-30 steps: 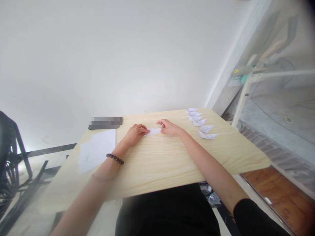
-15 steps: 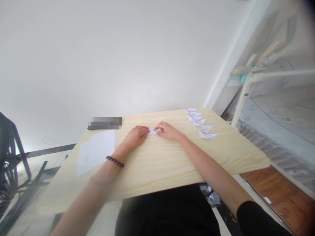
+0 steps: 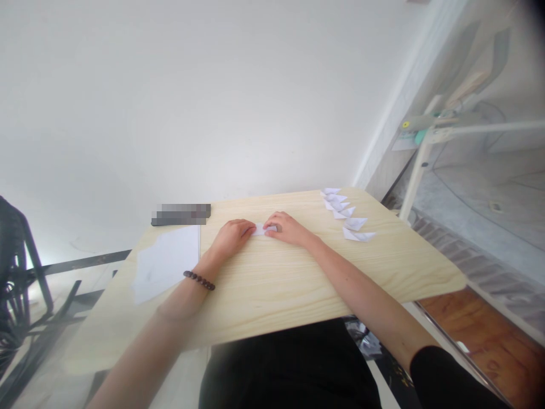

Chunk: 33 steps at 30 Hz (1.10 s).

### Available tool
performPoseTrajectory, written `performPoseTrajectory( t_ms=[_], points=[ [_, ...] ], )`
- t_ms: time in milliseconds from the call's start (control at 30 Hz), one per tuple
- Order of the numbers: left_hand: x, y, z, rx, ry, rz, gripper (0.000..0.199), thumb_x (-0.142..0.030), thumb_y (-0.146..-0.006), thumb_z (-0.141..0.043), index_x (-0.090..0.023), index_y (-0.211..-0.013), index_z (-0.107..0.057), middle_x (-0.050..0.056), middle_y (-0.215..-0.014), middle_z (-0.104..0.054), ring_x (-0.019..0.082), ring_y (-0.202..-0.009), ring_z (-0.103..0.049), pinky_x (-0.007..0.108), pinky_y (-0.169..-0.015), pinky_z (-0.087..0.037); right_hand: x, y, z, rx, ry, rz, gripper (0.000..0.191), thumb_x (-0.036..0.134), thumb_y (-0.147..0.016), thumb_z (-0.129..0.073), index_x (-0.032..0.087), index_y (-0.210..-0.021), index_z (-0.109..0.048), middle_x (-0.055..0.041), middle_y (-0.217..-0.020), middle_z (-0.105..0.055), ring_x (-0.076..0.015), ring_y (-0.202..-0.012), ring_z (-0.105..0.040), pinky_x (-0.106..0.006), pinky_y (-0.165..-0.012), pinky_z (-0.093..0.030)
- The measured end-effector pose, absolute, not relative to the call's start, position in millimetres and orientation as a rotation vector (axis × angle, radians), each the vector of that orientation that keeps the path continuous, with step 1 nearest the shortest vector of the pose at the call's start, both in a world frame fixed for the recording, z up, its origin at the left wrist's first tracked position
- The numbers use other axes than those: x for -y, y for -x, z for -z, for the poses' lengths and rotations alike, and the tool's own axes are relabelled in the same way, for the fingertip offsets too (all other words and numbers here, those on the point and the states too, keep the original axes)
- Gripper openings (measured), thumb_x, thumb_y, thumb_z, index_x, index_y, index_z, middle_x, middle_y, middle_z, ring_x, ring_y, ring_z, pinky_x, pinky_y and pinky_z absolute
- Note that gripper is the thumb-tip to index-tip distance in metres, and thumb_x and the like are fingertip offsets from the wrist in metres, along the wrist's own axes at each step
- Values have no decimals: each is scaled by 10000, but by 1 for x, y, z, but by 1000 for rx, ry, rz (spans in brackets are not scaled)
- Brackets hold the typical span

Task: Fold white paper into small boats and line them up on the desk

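Between my two hands, a small folded piece of white paper [image 3: 260,229] lies low over the wooden table [image 3: 272,284]. My left hand [image 3: 233,236], with a dark beaded bracelet at the wrist, pinches its left end between thumb and fingers. At the right end, the thumb and fingers of my right hand [image 3: 286,227] are closed on the same paper. The fingers hide both ends of it. To the right, several folded paper boats [image 3: 358,234] stand in a slanting row toward the back edge.
White paper sheets [image 3: 168,261] lie on the table's left side. Behind them is a dark, blurred-out long object [image 3: 181,216]. A white wall [image 3: 255,102] rises behind the table. A black chair-like frame [image 3: 25,255] stands at far left, a pale metal frame [image 3: 419,170] at right.
My right hand has shifted slightly left along the folded paper, closer to my left hand. The left hand's fingers have drawn together a little. The boats and sheets have stayed put.
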<state>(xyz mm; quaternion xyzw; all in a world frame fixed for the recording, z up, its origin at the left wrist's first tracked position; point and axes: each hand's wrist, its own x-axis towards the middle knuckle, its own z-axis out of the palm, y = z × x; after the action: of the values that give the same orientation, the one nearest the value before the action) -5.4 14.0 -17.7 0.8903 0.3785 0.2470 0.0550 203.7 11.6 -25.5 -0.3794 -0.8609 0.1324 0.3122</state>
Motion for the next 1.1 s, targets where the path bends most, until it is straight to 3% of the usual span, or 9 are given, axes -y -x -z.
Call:
performPoseTrajectory(
  t_ms=[133,367,600,800,1100],
  points=[
    [-12,5,18,-1154,-2719,-750,254,-373,-798,-444,-217,-916,-606,30,-960,-621,168,-883,-559,278,-793,-427,-13,-203,27,2241,998,-358,162,254,-736,-554,184,-859,-633,-39,-858,-573,-128,-838,-503,-276,-813,-375],
    [-10,4,12,-1221,-2851,-645,254,-315,-829,-389,-212,-897,-610,41,-897,-643,174,-812,-581,278,-711,-419,-11,-203,22,2286,977,-382,198,285,-694,-607,194,-867,-635,-38,-872,-577,-141,-864,-506,-295,-828,-376],
    [-11,3,12,-1228,-2870,-709,259,-309,-837,-373,-199,-870,-605,45,-873,-650,176,-777,-583,315,-749,-389,-10,-203,23,2234,974,-381,208,235,-688,-605,195,-892,-623,-36,-902,-562,-140,-898,-498,-292,-846,-375],
    [-12,3,12,-1267,-2837,-754,256,-304,-847,-366,-193,-908,-588,40,-880,-651,167,-770,-585,309,-747,-385,-10,-203,24,2209,998,-402,198,183,-733,-536,179,-919,-604,-38,-933,-544,-103,-781,-527,-244,-754,-414],
    [-6,-1,6,-1104,-2843,-868,203,-280,-821,-416,-184,-842,-595,47,-836,-637,164,-805,-561,314,-779,-374,-6,-195,16,2249,934,-220,167,254,-801,-475,211,-863,-623,-32,-871,-605,-141,-884,-506,-291,-840,-367]
  ],
)
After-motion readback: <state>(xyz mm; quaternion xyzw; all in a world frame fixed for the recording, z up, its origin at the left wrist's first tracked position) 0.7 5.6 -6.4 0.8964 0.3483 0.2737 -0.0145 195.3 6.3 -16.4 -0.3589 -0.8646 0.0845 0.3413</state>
